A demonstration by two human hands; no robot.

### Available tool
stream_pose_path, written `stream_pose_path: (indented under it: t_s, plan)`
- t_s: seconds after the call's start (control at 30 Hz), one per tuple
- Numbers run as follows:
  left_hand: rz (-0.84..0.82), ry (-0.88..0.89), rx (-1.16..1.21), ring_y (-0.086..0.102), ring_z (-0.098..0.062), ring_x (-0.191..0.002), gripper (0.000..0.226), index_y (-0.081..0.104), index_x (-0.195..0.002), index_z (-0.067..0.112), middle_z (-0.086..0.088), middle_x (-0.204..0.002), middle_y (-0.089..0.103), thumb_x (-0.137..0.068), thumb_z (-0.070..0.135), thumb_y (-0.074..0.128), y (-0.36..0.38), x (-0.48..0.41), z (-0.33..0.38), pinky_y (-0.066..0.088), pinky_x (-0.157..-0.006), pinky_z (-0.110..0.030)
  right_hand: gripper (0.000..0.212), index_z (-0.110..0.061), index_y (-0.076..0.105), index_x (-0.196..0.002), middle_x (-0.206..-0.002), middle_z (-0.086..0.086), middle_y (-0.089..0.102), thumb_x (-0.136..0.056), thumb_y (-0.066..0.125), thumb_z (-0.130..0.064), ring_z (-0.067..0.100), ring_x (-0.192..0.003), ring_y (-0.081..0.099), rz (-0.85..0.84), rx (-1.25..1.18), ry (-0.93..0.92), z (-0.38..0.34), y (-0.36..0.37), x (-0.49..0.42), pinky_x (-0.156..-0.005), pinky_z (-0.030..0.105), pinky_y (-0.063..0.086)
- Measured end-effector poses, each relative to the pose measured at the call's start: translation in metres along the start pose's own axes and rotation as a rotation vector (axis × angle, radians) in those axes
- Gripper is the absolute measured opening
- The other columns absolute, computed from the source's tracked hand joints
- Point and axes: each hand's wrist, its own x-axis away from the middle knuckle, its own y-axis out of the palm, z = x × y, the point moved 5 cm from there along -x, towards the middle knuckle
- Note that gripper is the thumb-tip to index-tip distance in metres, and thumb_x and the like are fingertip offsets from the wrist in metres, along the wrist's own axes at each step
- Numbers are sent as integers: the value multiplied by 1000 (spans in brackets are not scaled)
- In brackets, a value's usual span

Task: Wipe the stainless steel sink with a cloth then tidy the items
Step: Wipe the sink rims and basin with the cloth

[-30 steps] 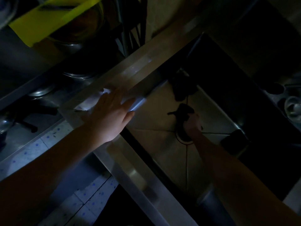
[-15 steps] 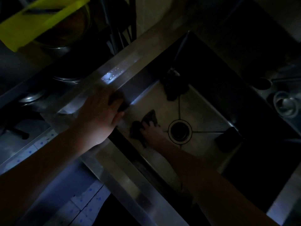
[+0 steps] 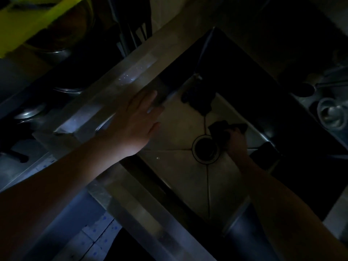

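Note:
The scene is very dim. The stainless steel sink [image 3: 175, 132] has a square basin with a round drain [image 3: 205, 148] in the middle. My right hand [image 3: 236, 142] is down in the basin, just right of the drain, pressing a dark cloth [image 3: 220, 129] onto the sink floor. My left hand [image 3: 135, 122] rests flat, fingers spread, on the sink's left rim and holds nothing. A dark lump [image 3: 199, 98] lies in the far corner of the basin. A dark block [image 3: 263, 154] sits at the basin's right side.
A yellow board [image 3: 33, 21] and metal bowls [image 3: 62, 48] stand on the rack at the upper left. Metal cups [image 3: 331, 113] and utensils lie on the counter at the right. A stove top [image 3: 20, 140] is at the left, tiled floor below.
My right hand has swept the cloth from the left part of the basin floor across to the right of the drain. My left hand shifted slightly along the rim and flattened.

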Motion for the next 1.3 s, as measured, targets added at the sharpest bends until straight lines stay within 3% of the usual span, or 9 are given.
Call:
stream_pose_path:
  t_s: [0.1,0.3,0.5,0.6,0.83,1.07,1.17,1.27,1.3]
  plan:
    - [3,19,36,24,-37,-138,43,47,-131,19,-15,-152,26,-91,34,47,0,-7,12,22,-110,-50,40,-13,57,-128,-137,17,46,-88,55,-10,38,-117,52,-38,-38,-12,-11,15,25,-98,41,44]
    - [53,161,28,28,-36,-137,43,49,-132,16,-16,-152,26,-94,37,43,-7,-37,5,28,-107,-51,47,-15,53,-133,-141,15,41,-87,54,-8,38,-126,40,-25,-59,-121,-11,21,15,-103,41,40]
    - [76,183,-54,42,-45,-124,42,53,-129,13,-24,-148,31,-90,31,54,-17,-88,-13,36,-98,-53,41,-1,56,-128,-134,24,52,-88,51,1,36,-129,44,196,-231,116,18,-14,-26,-110,42,32]
    - [71,200,-87,44,-43,-121,44,52,-130,15,-22,-148,31,-90,34,52,-18,-99,-11,38,-94,-51,43,-4,51,-133,-137,23,49,-90,48,-3,37,-129,44,143,-171,182,25,-7,-18,-108,46,34]
    - [39,193,-77,32,-43,-132,45,48,-133,19,-16,-151,27,-92,37,46,-8,-103,1,35,-99,-54,44,-10,53,-132,-136,17,47,-88,52,-5,39,-122,46,63,-124,-27,2,26,37,-104,42,39]
    - [27,237,-53,28,-38,-137,46,47,-134,18,-15,-153,25,-91,33,48,-2,-92,24,26,-107,-52,41,-10,51,-134,-132,21,52,-94,45,-11,40,-119,51,222,-228,286,38,1,-10,-101,46,43]
    - [24,261,-4,32,-37,-136,45,47,-134,17,-14,-152,28,-92,32,49,-2,-89,37,28,-106,-51,43,-11,46,-138,-134,22,49,-95,42,-14,44,-119,49,197,-217,394,41,1,-9,-101,49,41]
    - [3,279,44,35,-36,-133,44,45,-135,18,-13,-149,33,-93,31,49,-4,-83,50,32,-103,-49,43,-12,46,-137,-136,18,47,-95,45,-15,42,-119,49,139,-163,302,24,7,17,-99,44,40]
    - [14,291,58,41,-36,-129,43,48,-132,17,-13,-146,38,-92,31,51,-5,-79,54,37,-100,-48,40,-13,52,-132,-131,16,52,-93,49,-15,38,-114,54,196,-95,206,17,6,34,-97,40,43]
